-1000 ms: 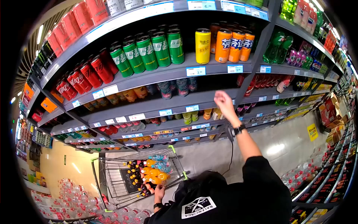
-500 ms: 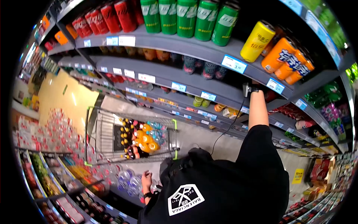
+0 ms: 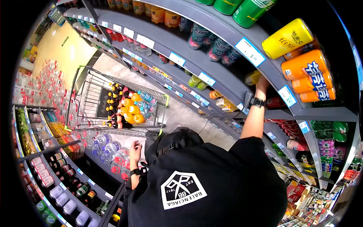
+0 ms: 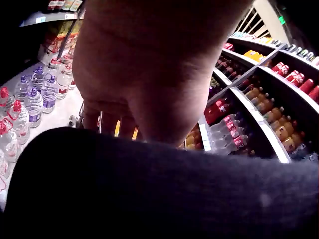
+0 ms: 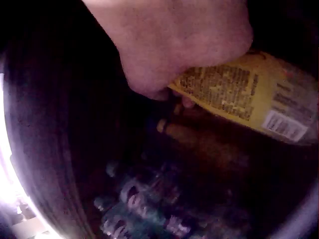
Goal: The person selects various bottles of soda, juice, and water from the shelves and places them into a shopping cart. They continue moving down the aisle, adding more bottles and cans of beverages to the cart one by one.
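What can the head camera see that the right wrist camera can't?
Only the head view shows the shopping cart full of bottles, the left hand hanging free, and the orange cans. Only the right wrist view shows the print and barcode on the yellow drink. Both show the right hand, which grips that drink inside the shelf.

The upper grey shelf (image 3: 219,28) carries green cans (image 3: 251,11), a yellow can (image 3: 287,38) and orange cans (image 3: 306,70); the lower shelf (image 3: 162,49) holds dark cans (image 3: 211,43) and a yellow bottle (image 3: 252,77)
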A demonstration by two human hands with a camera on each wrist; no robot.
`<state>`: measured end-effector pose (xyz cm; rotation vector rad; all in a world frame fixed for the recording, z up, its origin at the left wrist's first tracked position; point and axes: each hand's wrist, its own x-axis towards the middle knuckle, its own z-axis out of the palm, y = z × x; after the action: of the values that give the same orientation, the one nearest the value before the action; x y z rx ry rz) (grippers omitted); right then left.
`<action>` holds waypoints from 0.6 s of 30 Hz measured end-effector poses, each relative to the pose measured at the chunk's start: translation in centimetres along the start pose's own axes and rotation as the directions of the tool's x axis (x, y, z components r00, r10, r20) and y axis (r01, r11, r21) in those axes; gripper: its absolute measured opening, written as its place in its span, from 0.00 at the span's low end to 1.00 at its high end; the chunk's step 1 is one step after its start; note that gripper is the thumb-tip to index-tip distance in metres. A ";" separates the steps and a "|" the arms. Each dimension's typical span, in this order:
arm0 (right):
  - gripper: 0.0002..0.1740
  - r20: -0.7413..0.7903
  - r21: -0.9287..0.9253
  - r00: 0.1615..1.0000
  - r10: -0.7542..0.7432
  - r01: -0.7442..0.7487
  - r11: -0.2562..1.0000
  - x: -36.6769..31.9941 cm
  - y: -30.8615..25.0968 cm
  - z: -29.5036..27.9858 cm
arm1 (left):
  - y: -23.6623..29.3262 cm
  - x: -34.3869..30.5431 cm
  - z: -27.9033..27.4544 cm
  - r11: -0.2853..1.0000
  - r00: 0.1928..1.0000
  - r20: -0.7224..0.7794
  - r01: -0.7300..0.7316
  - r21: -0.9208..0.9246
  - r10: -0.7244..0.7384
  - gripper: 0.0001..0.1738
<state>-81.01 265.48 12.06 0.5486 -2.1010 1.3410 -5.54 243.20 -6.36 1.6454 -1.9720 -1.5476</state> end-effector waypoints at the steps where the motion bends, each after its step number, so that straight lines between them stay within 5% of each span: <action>1: 0.20 -0.014 0.054 0.995 0.102 -0.101 0.993 -0.6 -3.3 -0.4 | 1.1 0.0 0.0 1.000 1.000 0.005 -0.015 0.013 0.015 0.24; 3: 0.16 0.143 0.370 0.897 0.418 -0.440 0.818 -2.5 -13.2 -2.0 | 3.1 0.1 0.0 0.999 0.999 0.012 -0.035 0.005 0.035 0.24; 6: 0.05 0.090 0.539 0.929 0.360 -0.349 0.766 -5.9 -16.9 -3.2 | 5.5 0.9 -0.4 0.993 0.994 0.020 -0.112 0.043 0.111 0.23; 11: 0.16 0.061 0.471 0.995 0.084 -0.102 0.876 -10.4 -26.2 -4.3 | 10.7 2.0 -1.8 0.966 0.973 0.029 -0.230 0.121 0.228 0.23; 15: 0.14 0.245 0.758 0.969 0.032 -0.212 0.617 -12.8 -32.2 -3.1 | 12.6 3.4 -3.1 0.906 0.926 0.063 -0.378 0.188 0.373 0.23; 17: 0.11 0.485 0.484 0.874 0.027 -0.294 0.824 -14.7 -34.3 -1.3 | 13.6 3.6 -4.0 0.930 0.941 0.074 -0.337 0.144 0.330 0.23; 18: 0.07 0.538 0.336 0.835 -0.119 -0.083 0.938 -15.5 -35.0 0.1 | 13.1 4.0 -4.5 0.923 0.938 0.075 -0.347 0.166 0.339 0.24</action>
<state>-47.93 251.57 25.26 1.2341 -2.2855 1.7101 -12.55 235.65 3.76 1.2336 -2.3284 -1.3212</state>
